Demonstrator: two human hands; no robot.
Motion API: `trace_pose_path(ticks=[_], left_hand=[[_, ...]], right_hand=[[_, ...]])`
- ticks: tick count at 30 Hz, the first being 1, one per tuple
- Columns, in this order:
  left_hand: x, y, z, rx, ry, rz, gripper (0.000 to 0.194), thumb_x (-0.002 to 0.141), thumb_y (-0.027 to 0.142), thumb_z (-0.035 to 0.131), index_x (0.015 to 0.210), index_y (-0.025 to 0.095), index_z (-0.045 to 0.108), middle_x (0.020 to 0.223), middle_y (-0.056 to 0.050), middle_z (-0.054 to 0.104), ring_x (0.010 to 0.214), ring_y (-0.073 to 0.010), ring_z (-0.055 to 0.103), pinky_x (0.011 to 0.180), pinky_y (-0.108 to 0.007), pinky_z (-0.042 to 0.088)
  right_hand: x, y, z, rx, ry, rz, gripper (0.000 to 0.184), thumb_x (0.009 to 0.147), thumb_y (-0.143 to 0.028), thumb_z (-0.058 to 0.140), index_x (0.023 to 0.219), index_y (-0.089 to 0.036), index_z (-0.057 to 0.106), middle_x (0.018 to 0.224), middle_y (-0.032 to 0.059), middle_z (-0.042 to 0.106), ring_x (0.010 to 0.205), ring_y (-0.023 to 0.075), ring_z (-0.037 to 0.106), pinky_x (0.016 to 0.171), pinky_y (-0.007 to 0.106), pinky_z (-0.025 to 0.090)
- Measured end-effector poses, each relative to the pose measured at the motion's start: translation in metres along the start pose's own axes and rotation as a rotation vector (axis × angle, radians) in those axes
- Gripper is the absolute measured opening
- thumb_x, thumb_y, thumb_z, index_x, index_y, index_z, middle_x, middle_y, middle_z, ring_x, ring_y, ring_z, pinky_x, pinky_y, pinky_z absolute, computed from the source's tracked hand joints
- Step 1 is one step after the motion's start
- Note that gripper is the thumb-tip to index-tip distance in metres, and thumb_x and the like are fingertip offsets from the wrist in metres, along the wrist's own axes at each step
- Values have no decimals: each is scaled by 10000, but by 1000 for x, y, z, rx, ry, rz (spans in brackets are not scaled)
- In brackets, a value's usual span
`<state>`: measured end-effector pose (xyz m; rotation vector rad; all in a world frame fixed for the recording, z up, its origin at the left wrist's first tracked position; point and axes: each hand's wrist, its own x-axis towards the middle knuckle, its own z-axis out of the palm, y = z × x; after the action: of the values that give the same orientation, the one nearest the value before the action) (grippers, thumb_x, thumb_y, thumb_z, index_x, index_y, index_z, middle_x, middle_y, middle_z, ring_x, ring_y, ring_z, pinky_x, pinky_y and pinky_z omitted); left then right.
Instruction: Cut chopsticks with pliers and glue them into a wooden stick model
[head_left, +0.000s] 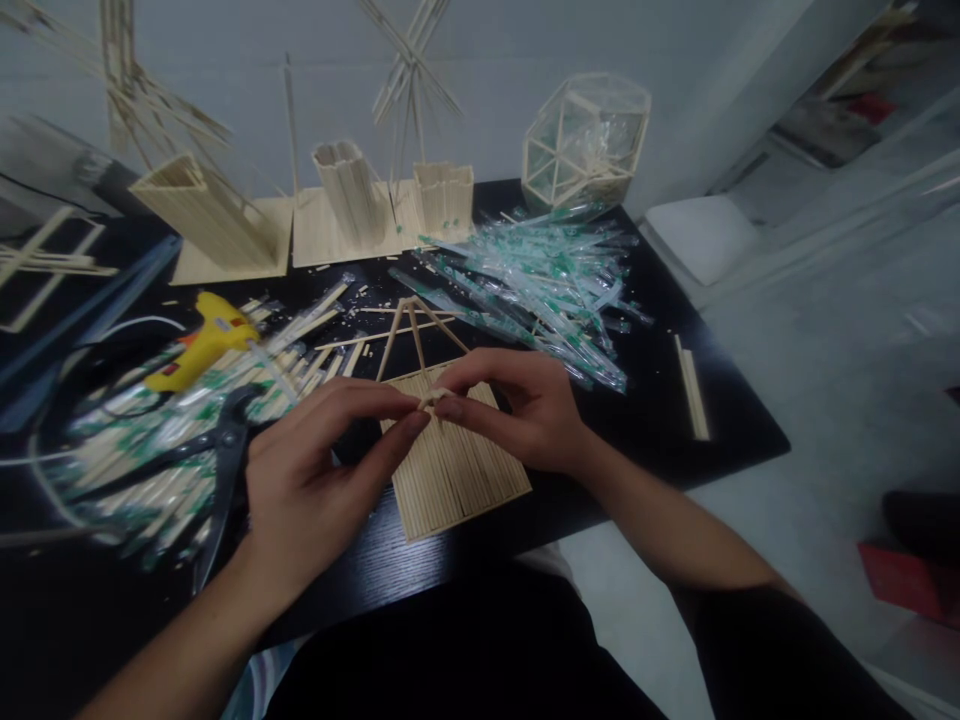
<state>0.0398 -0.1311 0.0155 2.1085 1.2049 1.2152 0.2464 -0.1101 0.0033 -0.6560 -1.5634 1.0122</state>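
Observation:
My left hand (311,470) and my right hand (521,405) meet over a flat panel of wooden sticks (450,480). Thumbs and forefingers of both pinch a small pale wooden piece (433,398); its exact shape is partly hidden by the fingertips. Just behind, thin sticks (417,340) lean together into a peak, their lower ends near the panel's far edge and behind my fingers. Beside my left hand lie black-handled pliers (225,440). A yellow glue gun (206,345) rests on wrapped chopsticks (161,490) to the left.
Stick-built holders (349,195) on flat bases stand along the wall, next to a geometric stick frame (585,140). Torn plastic wrappers (540,280) are heaped behind my right hand. Loose sticks (691,390) lie near the right edge of the black table (739,425).

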Motion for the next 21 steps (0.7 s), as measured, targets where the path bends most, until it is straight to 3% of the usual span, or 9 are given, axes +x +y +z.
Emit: trace_pose_path(ticks=[12, 17, 21], left_hand=[[1, -1, 0, 30, 15, 35, 186, 853, 136, 759, 978, 263, 705, 913, 38, 730, 810, -125, 676, 756, -300, 539], [0, -4, -3, -27, 10, -8, 215, 846, 182, 767, 1030, 254, 681, 948, 5, 712, 852, -170, 673, 788, -355, 546], [-5, -5, -12, -75, 63, -55, 101, 888, 166, 695, 928, 234, 632, 845, 18, 628, 759, -140, 606, 705, -313, 496]], right_hand=[[-1, 3, 0, -15, 3, -17, 80, 874, -174, 781, 953, -180, 771, 879, 26, 786, 758, 123, 709, 715, 257, 578], [0, -1, -7, -36, -14, 19, 226, 828, -208, 832, 1038, -186, 753, 950, 37, 783, 849, 148, 715, 800, 289, 577], [0, -4, -14, -23, 105, 12, 223, 909, -353, 747, 1073, -203, 723, 993, 54, 741, 934, 186, 691, 839, 342, 554]])
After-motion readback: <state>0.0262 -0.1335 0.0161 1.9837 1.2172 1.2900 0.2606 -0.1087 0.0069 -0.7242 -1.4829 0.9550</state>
